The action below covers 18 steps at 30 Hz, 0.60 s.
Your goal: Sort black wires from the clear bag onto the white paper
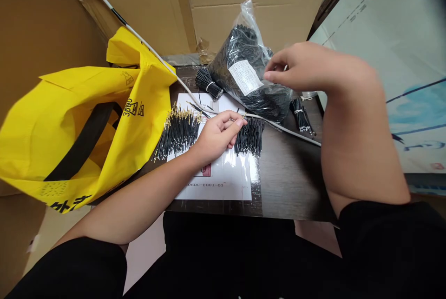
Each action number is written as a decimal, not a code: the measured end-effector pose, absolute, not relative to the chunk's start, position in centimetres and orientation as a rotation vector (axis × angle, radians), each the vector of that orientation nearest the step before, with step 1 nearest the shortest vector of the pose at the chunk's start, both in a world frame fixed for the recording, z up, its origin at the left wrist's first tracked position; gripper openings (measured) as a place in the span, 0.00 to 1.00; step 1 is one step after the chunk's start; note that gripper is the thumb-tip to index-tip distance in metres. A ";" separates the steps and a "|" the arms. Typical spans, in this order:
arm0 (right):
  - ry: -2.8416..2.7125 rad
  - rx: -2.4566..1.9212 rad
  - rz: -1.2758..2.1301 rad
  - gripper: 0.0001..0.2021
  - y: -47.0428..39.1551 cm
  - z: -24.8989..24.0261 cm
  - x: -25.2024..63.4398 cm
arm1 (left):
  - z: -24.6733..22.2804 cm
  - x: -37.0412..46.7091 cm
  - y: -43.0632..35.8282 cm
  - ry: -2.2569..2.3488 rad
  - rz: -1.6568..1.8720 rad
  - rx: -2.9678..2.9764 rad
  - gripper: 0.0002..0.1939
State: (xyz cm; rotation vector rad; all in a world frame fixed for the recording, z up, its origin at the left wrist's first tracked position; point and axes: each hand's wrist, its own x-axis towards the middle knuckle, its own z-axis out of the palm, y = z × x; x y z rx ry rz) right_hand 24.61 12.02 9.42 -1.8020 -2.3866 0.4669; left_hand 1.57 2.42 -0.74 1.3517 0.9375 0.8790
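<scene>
My left hand is closed in a pinch over the sheet of paper. A small gold tip of a wire pokes out between its thumb and forefinger; the rest of the wire is hidden. Rows of short black wires with gold ends lie left of this hand, and more black wires lie just right of it. Above the table my right hand hangs in front of a clear plastic bag full of black wires. Its fingers are curled, thumb and forefinger close together; whatever they hold is too small to tell.
A white cable slants across the workspace. Tied wire bundles sit beside the bag, another bundle at right. A yellow bag gapes open at left. Cardboard walls the back, and a printed white box stands at right.
</scene>
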 end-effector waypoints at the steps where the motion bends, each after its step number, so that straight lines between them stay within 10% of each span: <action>1: -2.359 -1.885 0.373 0.09 12.7 8.9 25.2 | -0.7 1.6 2.4 0.940 0.871 1.353 0.08; 18: -2.118 -2.021 0.157 0.16 17.6 0.8 26.6 | -0.1 1.7 2.4 0.951 0.889 1.342 0.05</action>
